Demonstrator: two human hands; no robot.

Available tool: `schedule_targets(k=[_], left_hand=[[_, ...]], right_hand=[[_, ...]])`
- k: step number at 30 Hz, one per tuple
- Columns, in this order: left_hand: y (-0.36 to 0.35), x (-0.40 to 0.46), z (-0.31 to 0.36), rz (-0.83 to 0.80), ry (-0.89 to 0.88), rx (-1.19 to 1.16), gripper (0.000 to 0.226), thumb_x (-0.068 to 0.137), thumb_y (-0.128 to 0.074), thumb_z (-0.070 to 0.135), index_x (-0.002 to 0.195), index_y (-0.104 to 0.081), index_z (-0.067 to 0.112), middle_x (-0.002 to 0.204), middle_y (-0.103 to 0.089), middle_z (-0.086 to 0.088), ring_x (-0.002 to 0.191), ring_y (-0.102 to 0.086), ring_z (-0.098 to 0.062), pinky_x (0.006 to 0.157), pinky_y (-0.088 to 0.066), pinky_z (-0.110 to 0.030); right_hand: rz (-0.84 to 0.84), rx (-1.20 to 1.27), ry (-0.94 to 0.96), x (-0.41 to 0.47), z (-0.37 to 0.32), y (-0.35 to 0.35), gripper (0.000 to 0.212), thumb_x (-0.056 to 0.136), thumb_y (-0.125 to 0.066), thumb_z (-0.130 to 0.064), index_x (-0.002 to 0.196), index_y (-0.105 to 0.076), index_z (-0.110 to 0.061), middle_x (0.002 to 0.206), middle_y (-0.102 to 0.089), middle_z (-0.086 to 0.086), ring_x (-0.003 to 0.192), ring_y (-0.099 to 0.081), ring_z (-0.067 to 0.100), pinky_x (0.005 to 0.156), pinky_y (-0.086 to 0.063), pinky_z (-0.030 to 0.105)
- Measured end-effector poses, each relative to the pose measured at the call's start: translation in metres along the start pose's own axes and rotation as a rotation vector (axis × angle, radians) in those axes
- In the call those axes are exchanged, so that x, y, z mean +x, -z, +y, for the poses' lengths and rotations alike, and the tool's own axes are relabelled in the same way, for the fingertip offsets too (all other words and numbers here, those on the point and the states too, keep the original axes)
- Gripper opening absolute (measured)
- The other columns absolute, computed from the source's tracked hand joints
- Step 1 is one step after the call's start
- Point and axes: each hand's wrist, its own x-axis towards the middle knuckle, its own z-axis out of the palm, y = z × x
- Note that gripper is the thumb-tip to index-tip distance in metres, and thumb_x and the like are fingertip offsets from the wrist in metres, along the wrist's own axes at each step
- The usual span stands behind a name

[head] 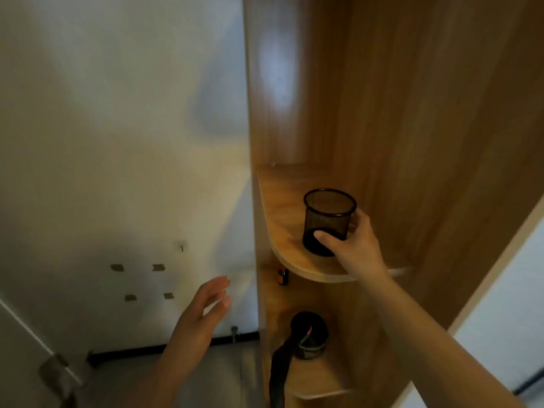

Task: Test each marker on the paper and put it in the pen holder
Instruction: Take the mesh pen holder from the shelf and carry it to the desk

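The pen holder (329, 220) stands upright on the curved shelf (287, 231), mouth up. The right hand (351, 248) grips its lower wall from the near side. The left hand (206, 310) hangs apart, fingers relaxed, holding nothing.

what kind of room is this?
Likely a home or dorm room corner, not a lab: a wooden corner shelf unit against a white wall, floor baseboard below. The right hand grips a mesh pen holder.
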Motion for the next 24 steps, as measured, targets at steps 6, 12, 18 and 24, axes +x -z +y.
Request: schedule_targets(k=[6, 12, 18, 24], left_hand=[[-0.005, 0.0, -0.002, -0.034, 0.008, 0.033, 0.038, 0.079, -0.057, 0.052, 0.115, -0.053, 0.042, 0.115, -0.053, 0.034, 0.116, -0.047, 0.003, 0.097, -0.037, -0.027], [-0.006, -0.005, 0.005, -0.028, -0.011, 0.099, 0.033, 0.087, -0.051, 0.039, 0.119, -0.049, 0.04, 0.117, -0.051, 0.03, 0.113, -0.047, 0.006, 0.083, -0.036, -0.012], [-0.005, -0.019, 0.004, -0.029, -0.029, 0.178, 0.035, 0.09, -0.053, 0.029, 0.123, -0.045, 0.036, 0.121, -0.051, 0.023, 0.111, -0.048, 0.006, 0.072, -0.039, -0.003], [0.002, -0.051, -0.019, -0.063, -0.002, 0.2, 0.035, 0.088, -0.056, 0.027, 0.117, -0.045, 0.043, 0.119, -0.052, 0.022, 0.11, -0.048, 0.01, 0.084, -0.039, -0.01]], right_hand=[[0.027, -0.014, 0.01, 0.012, 0.007, -0.012, 0.088, 0.061, -0.083, -0.037, 0.132, -0.034, -0.017, 0.124, -0.05, -0.001, 0.115, -0.05, 0.019, 0.089, -0.044, 0.031], [0.057, -0.003, 0.045, 0.011, 0.004, -0.016, 0.081, 0.062, -0.082, -0.036, 0.127, -0.037, -0.017, 0.109, -0.047, -0.01, 0.107, -0.05, 0.014, 0.082, -0.04, 0.024], [0.013, 0.134, 0.164, -0.035, -0.013, -0.017, 0.074, 0.063, -0.08, -0.036, 0.125, -0.039, -0.029, 0.108, -0.05, -0.024, 0.095, -0.05, -0.01, 0.073, -0.039, 0.0], [-0.163, 0.209, 0.135, -0.109, 0.016, -0.024, 0.076, 0.056, -0.078, -0.044, 0.122, -0.042, -0.031, 0.11, -0.056, -0.021, 0.101, -0.053, -0.013, 0.075, -0.042, 0.001]])
